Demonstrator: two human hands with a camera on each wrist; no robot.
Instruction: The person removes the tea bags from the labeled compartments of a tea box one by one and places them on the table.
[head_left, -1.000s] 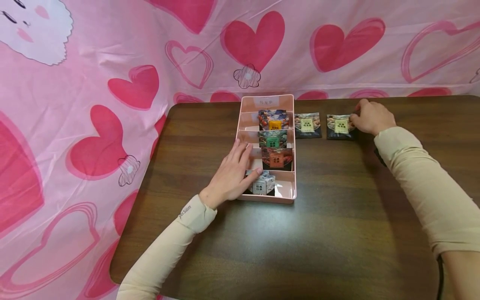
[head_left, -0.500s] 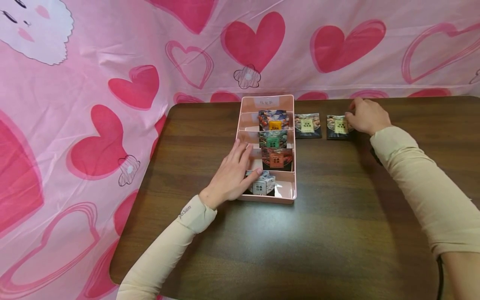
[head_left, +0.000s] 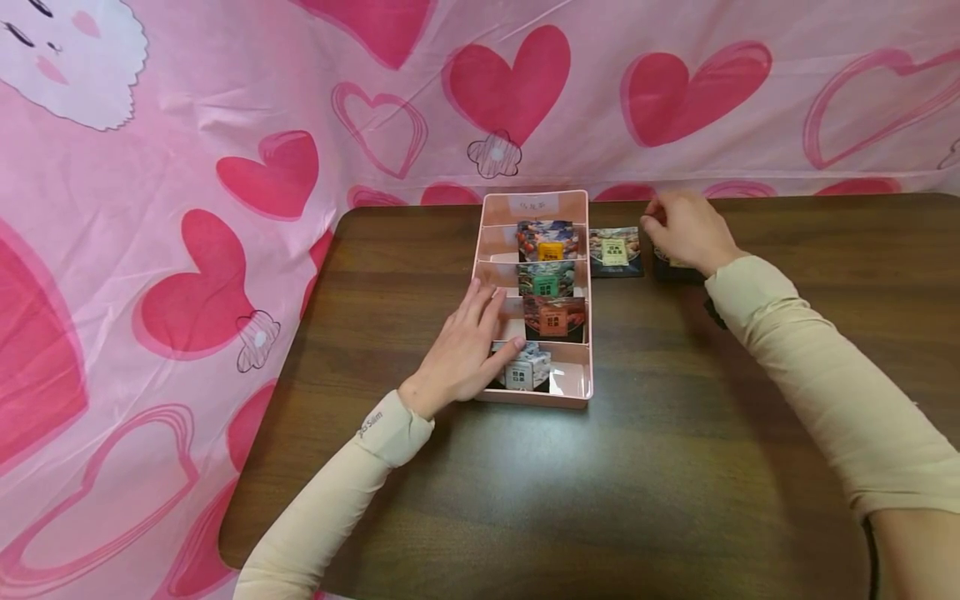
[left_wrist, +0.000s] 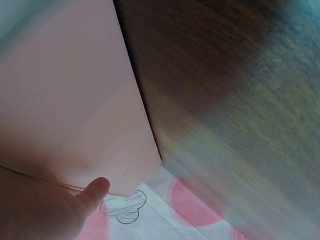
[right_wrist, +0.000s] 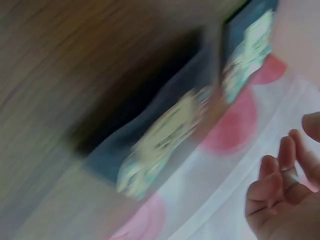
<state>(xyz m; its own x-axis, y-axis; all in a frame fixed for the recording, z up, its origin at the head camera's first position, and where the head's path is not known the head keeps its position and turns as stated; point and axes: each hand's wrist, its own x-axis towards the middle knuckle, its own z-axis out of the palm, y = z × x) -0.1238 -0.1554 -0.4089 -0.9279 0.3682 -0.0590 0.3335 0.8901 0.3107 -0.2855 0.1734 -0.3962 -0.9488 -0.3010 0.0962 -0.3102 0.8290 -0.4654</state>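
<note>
Bending empty fingers of right hand (head_left: 690, 232); shifted left near square black packets (head_left: 616, 250) by brown desk's (head_left: 480, 508) far edge, still outside oblong pink tray (head_left: 534, 401).

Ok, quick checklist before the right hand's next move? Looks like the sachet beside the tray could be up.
1. Left hand on the tray: ok, fingers straight at its left side.
2. Right hand free: ok, no sachet visible in its fingers.
3. Tray-side sachet readable: ok, label faces up, just right of the tray.
4. Outer sachet in plain sight: not ok, mostly under the right hand in the head view, blurred in the right wrist view.
5. Far compartment without sachets: ok, only a paper label shows.
6. White sachets untouched by the left thumb: cannot tell.
</note>
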